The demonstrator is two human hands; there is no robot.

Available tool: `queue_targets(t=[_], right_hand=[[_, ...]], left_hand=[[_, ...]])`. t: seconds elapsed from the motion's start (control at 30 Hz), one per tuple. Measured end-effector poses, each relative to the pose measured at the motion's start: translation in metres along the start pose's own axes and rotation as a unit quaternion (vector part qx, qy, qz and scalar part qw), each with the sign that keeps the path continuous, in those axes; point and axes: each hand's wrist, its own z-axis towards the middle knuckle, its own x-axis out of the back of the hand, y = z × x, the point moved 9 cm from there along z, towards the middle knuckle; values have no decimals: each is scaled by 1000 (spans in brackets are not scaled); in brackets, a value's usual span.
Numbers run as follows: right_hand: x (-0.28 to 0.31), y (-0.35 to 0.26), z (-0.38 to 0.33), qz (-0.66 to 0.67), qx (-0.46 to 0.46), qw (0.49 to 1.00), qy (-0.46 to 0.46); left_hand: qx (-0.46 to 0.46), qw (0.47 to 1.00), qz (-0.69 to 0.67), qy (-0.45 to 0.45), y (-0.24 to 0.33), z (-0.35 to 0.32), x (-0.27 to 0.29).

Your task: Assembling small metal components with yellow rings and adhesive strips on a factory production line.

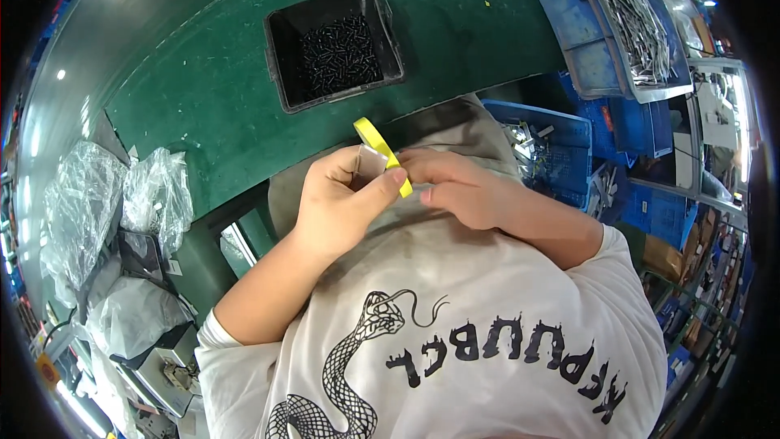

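Mid-frame, my left hand (337, 199) pinches the yellow tape roll (380, 149); my right hand (455, 187) grips it too, fingers curled.

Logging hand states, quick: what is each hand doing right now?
Left hand: closed, pinching the yellow tape roll.
Right hand: fingers curled at the roll's lower end; grip cannot be told.

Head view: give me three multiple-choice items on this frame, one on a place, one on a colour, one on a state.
1. Where is the black bin?
A. on the green table
B. on the person's lap
C. inside a blue crate

2. What colour is the strip between the hands?
A. red
B. yellow
C. white

3. How does the left hand stand?
A. flat on the table
B. hanging free
C. pinching the strip

A: the bin sits on the green table.
B: the strip is bright yellow.
C: its thumb presses on the strip, the right hand beside it.
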Motion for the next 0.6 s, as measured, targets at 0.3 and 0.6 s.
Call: queue_targets(t=[0.3,0.6], right_hand=[[-3,28,4,169,-71,983,30],[-4,22,5,160,-78,983,33]], left_hand=[[-15,999,36,-11,6,-2,-7],[-51,997,50,-19,8,-3,-10]])
